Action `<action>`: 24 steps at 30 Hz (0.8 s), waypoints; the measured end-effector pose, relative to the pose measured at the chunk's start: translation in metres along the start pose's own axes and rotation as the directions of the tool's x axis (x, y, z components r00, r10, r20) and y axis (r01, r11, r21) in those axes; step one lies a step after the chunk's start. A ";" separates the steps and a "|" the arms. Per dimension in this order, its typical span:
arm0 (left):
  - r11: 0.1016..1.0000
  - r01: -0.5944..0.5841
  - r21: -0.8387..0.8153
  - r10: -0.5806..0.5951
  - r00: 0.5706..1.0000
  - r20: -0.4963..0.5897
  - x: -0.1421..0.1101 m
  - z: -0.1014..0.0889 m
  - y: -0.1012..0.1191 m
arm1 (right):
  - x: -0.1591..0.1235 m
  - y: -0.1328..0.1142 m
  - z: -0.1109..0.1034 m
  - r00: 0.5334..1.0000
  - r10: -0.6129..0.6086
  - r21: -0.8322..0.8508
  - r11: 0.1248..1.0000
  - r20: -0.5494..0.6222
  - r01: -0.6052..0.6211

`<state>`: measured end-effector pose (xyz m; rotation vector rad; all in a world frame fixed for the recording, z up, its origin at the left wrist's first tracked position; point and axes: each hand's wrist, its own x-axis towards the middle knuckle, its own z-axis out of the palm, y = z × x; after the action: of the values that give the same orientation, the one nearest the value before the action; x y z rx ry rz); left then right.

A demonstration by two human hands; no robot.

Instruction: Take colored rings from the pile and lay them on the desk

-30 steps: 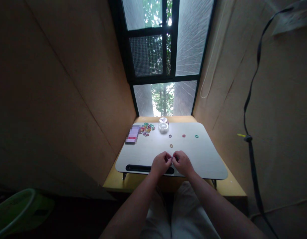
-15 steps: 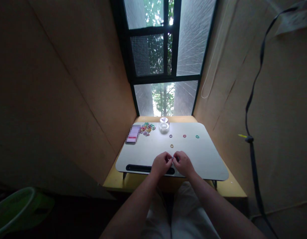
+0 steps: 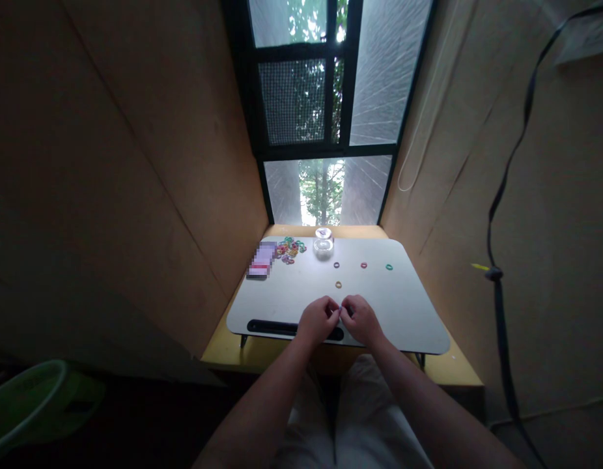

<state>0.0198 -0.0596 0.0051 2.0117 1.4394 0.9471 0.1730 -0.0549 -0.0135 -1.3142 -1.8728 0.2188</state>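
My left hand point(image 3: 319, 318) and my right hand point(image 3: 359, 318) meet fingertip to fingertip over the near part of the white lap table point(image 3: 404, 306). Both are closed in a pinch. A tiny bluish speck shows between the fingertips, too small to name. Just beyond them lies a yellow-orange ring point(image 3: 338, 284). Farther back, a purple ring point(image 3: 336, 265), a red ring point(image 3: 364, 265) and a green ring point(image 3: 389, 267) lie apart in a row. A pile of small coloured rings point(image 3: 289, 251) rests at the back left.
A clear round container point(image 3: 323, 247) stands at the table's back edge. Left of the ring pile lies a pixelated phone-like object point(image 3: 262, 260). A black slot point(image 3: 272, 327) runs along the near edge. A window rises behind, walls stand on both sides, and a dark cord point(image 3: 499, 326) hangs at right.
The camera view has shifted slightly. My hands keep their pinch at the same spot on the table, with only slight finger movement. The rings lie where they were.
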 end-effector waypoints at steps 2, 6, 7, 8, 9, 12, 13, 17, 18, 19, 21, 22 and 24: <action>1.000 -0.004 0.000 0.004 1.000 -0.004 0.000 0.001 0.000 | 0.000 0.000 0.000 1.000 0.001 -0.002 1.000 0.003 -0.001; 1.000 0.001 -0.004 -0.001 1.000 0.004 0.001 0.002 -0.002 | 0.000 0.000 0.000 1.000 -0.001 -0.004 1.000 0.003 0.001; 1.000 0.000 -0.006 0.000 1.000 0.005 0.001 0.002 -0.002 | 0.000 0.000 0.000 1.000 -0.004 -0.003 1.000 0.002 0.004; 1.000 -0.001 -0.007 0.002 1.000 0.004 0.001 0.002 -0.002 | 0.000 0.000 0.000 1.000 -0.005 -0.001 1.000 0.000 0.005; 1.000 -0.003 -0.008 0.003 1.000 0.003 0.001 0.002 -0.002 | 0.000 0.000 0.000 1.000 -0.005 0.000 1.000 -0.001 0.005; 1.000 0.000 -0.005 0.000 1.000 0.004 0.001 0.001 -0.001 | 0.000 -0.001 0.000 1.000 -0.004 0.004 1.000 -0.003 0.004; 1.000 0.002 -0.004 -0.002 1.000 0.006 0.000 0.000 0.000 | 0.000 -0.001 -0.001 1.000 -0.003 0.004 1.000 -0.004 0.003; 1.000 0.003 0.005 -0.003 1.000 0.007 0.000 0.000 0.000 | 0.000 -0.002 -0.001 1.000 -0.002 0.004 1.000 -0.004 0.002; 1.000 0.000 0.006 0.000 1.000 0.007 0.000 0.000 0.000 | 0.000 -0.002 -0.001 1.000 -0.001 0.004 1.000 -0.003 0.001; 1.000 -0.002 0.006 0.002 1.000 0.007 0.000 0.000 0.000 | 0.000 -0.002 -0.001 1.000 -0.001 0.004 1.000 -0.002 0.001; 1.000 0.000 0.009 0.000 1.000 0.008 0.000 0.000 0.000 | 0.000 -0.002 -0.001 1.000 0.002 0.006 1.000 -0.005 -0.002; 1.000 0.004 0.012 -0.004 1.000 0.007 0.000 0.000 0.001 | 0.000 -0.002 -0.001 1.000 0.005 0.008 1.000 -0.008 -0.005; 1.000 0.009 0.018 -0.009 1.000 0.004 0.000 0.000 0.001 | 0.000 -0.002 -0.001 1.000 0.009 0.012 1.000 -0.012 -0.008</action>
<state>0.0201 -0.0601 0.0056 2.0172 1.4592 0.9288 0.1721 -0.0559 -0.0112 -1.3131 -1.8539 0.2257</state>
